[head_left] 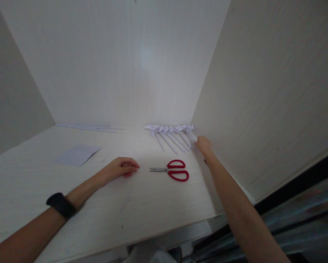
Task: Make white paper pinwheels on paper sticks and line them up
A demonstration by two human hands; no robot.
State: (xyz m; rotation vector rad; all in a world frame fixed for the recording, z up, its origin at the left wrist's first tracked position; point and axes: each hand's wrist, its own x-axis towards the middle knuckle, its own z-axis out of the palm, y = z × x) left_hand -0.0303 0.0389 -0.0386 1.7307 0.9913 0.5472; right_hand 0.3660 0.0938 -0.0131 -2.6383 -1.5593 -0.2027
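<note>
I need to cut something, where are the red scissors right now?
In the head view, the red scissors lie shut on the table, right of centre, between the left hand and the right hand, just in front of the paper pinwheels.

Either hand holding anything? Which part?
Left hand rests loosely curled on the table, holding nothing. Right hand touches the stem end of the rightmost paper pinwheel; a grip cannot be told.
</note>
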